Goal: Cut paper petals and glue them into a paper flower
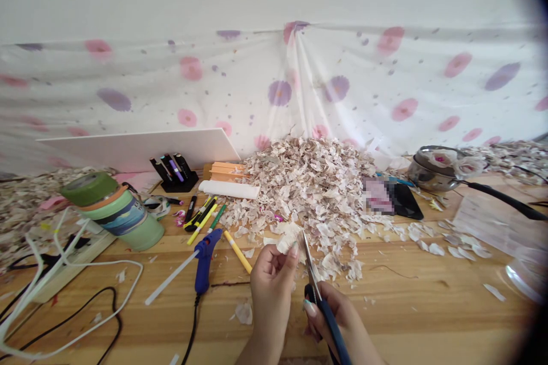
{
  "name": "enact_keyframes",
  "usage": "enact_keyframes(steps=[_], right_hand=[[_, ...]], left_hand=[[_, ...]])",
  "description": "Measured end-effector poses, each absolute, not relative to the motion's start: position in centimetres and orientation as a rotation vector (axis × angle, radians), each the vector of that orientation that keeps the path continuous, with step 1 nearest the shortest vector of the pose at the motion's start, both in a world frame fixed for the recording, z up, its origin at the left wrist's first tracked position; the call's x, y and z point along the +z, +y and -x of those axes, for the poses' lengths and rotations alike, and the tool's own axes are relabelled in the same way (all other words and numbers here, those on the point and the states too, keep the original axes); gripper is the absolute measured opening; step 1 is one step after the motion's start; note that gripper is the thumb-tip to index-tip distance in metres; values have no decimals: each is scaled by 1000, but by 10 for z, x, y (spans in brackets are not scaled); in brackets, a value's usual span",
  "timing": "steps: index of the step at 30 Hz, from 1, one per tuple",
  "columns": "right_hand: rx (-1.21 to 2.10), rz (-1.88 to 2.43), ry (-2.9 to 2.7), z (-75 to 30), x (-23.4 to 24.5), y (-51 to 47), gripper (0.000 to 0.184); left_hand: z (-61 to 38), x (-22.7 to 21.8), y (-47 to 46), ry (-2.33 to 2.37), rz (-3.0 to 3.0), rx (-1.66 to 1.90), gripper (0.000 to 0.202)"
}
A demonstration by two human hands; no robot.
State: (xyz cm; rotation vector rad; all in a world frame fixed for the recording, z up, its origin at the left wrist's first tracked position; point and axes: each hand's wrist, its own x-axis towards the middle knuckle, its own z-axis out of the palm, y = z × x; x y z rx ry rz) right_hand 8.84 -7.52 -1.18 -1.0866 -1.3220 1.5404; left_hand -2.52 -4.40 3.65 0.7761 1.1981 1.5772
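Between thumb and fingers, my left hand (274, 276) pinches a thin pale petal (287, 238) at the front of the heap. My right hand (336, 316) grips a pair of scissors (311, 274) with dark blue handles. Its blades point up and away, close beside the petal's right edge; whether they touch it I cannot tell. Behind both hands spreads a large pile of dry, whitish-brown petals (308, 177). A blue glue gun (205, 262) with a clear glue stick in its back lies left of my left hand.
A green tumbler (124, 217) leans by a power strip (72, 268) with loose cables at left. Markers (201, 214), a pen stand (177, 174) and a white roll (229, 189) lie behind. At right are a dark phone (406, 201) and a small saucepan (434, 174) bearing petal flowers.
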Motion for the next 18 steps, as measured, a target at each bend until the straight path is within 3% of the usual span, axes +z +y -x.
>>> enact_keyframes(steps=[18], right_hand=[[1581, 1189, -1308, -91, -12, -76, 58]], left_hand=[[27, 39, -42, 1216, -724, 1625, 39]])
